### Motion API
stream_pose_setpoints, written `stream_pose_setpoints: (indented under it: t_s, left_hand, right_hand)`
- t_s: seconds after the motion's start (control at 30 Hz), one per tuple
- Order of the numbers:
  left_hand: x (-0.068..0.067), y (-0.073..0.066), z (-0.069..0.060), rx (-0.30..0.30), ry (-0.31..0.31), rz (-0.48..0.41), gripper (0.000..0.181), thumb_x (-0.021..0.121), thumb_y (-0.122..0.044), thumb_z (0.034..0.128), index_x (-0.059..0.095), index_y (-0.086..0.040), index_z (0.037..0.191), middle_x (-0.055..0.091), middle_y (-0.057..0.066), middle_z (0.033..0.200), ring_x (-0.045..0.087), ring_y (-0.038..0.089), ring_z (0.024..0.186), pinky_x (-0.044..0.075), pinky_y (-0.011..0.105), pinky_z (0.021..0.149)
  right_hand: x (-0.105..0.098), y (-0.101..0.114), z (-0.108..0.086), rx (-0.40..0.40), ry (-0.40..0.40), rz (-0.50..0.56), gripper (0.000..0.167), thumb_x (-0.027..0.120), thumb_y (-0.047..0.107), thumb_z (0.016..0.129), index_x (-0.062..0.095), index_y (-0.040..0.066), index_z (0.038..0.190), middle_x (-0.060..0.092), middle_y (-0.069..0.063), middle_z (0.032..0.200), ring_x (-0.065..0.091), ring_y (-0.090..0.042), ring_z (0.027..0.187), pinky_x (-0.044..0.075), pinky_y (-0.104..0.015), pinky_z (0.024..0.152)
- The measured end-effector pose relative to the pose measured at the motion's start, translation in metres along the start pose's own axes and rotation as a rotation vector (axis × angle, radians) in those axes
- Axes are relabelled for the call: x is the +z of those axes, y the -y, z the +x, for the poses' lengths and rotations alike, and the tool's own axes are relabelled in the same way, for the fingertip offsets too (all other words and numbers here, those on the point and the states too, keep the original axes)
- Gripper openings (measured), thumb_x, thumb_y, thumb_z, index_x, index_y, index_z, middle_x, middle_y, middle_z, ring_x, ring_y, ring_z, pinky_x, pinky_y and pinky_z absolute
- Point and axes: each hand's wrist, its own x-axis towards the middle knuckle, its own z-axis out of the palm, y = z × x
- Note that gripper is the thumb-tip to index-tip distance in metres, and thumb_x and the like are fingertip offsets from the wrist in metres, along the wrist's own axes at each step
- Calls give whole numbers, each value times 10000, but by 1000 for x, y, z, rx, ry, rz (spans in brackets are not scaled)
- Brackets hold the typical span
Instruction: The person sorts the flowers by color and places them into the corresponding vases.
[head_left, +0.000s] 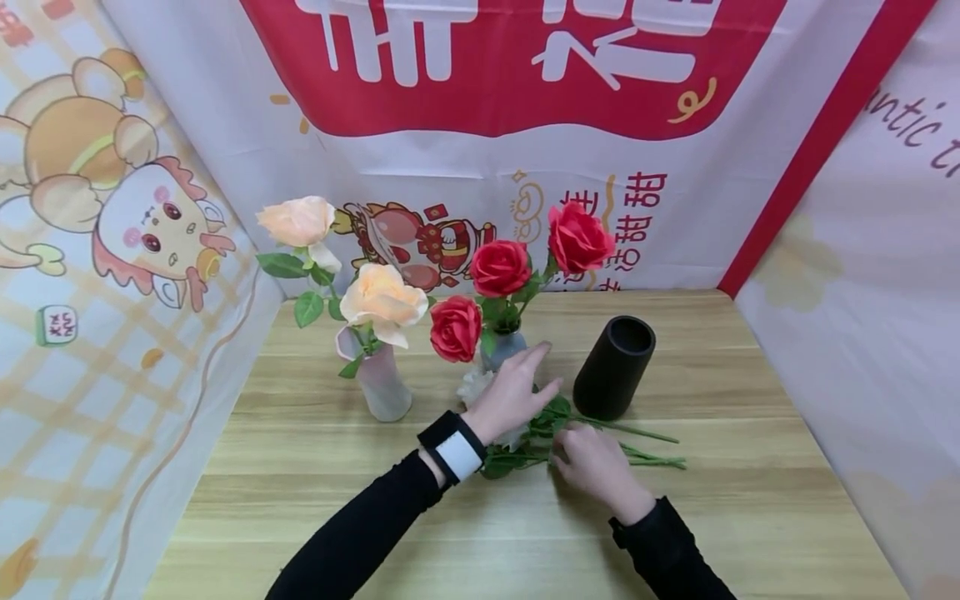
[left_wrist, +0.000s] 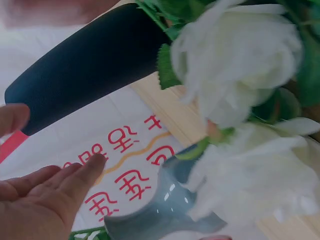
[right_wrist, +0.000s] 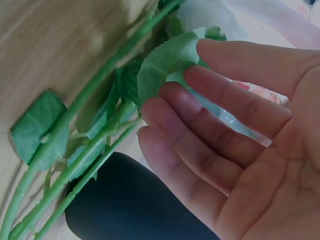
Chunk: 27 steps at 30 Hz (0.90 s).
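White roses (head_left: 475, 387) with green stems (head_left: 637, 431) lie on the table. Over them my left hand (head_left: 513, 396) reaches with spread fingers; in the left wrist view this hand (left_wrist: 50, 200) holds nothing, beside two white blooms (left_wrist: 235, 60). My right hand (head_left: 596, 467) is low at the leaves and stems. The right wrist view has its palm (right_wrist: 270, 185) showing and fingers loosely bent, their tips by a leaf (right_wrist: 167, 62); whether they touch it I cannot tell. Three stems (right_wrist: 85, 95) run beside it.
A black vase (head_left: 613, 367) stands right of the flowers. Behind my left hand is a blue-grey vase (head_left: 501, 350) with red roses (head_left: 500, 268). Further left, a pale pink vase (head_left: 385, 387) holds peach roses (head_left: 382, 302). Printed cloth (head_left: 480, 158) hangs behind the wooden table (head_left: 315, 500).
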Motion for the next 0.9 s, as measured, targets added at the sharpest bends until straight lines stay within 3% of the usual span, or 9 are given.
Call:
stream_pose_setpoints:
  t_s: [0.2,0.4,0.6,0.9]
  left_hand:
    - [3,-2,25,-52,102,-110,749,615,-472,957,337,-66,1522,451,140,1467,495,266,1278,439,344,999]
    - [12,-8,44,-79,209,-132,818,589,-565,935,281,-128,1554,387,72,1523,419,207,1342,396,334,1039]
    - [24,-17,58,-86,221,-135,850,596,-566,930,230,-142,1569,353,44,1544,388,192,1362,369,332,1061]
    - [37,-19,64,-87,222,-104,891,660,-516,909,215,-116,1570,348,82,1544,351,211,1386,331,319,1085]
  right_hand:
    - [10,2,-1,-115,-7,-43,144,824,107,771,757,115,898,611,-9,838,630,-195,718,508,-314,538]
    - [18,3,0,-198,-15,-120,99,820,129,772,740,127,831,567,-10,765,596,-188,669,487,-324,507]
    - [23,3,4,-232,19,-138,73,791,133,810,723,123,784,553,-14,737,577,-187,648,466,-322,498]
    - [27,4,4,-272,14,-180,125,812,145,783,689,127,765,558,-31,757,585,-214,677,473,-332,498]
